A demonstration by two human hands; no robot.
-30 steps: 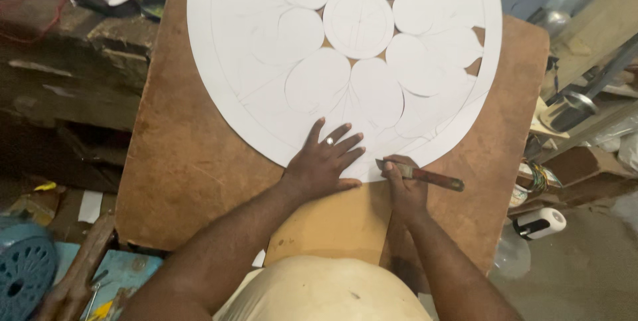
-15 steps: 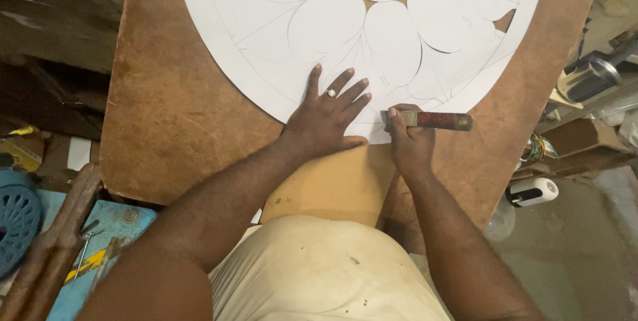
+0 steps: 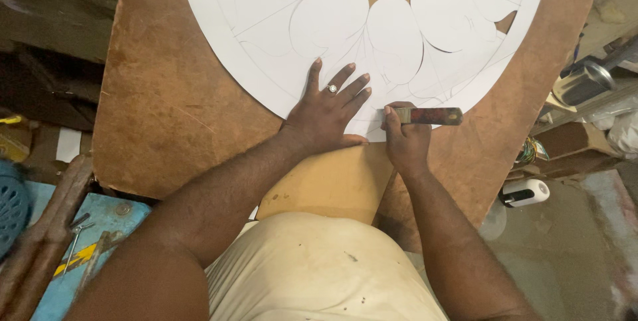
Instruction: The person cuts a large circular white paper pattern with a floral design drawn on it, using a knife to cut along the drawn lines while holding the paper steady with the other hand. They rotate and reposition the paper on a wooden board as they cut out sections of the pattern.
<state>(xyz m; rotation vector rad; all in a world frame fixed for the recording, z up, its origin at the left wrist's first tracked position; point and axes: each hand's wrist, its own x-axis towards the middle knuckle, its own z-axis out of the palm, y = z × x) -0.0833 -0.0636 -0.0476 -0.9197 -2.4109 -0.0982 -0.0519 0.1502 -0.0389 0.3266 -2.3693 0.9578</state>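
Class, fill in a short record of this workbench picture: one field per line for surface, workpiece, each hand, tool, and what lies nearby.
Surface: brown board, worn, rounded corners
Workpiece: large white round sheet with pencilled petal shapes, some gaps cut through
Left hand: left hand flat on the sheet's lower edge, fingers spread, ring on one
Right hand: right hand gripping a tool at the sheet's edge
Tool: dark reddish handle, lying sideways; blade hidden
Nearby: white cylinder at right; blue surface lower left

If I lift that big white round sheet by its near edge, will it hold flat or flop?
Probably flops: the white round sheet looks thin and wide, with cut-out gaps weakening it. Likely light and apt to slide on the brown board, as the left hand presses it flat. The thin bridges may tear.
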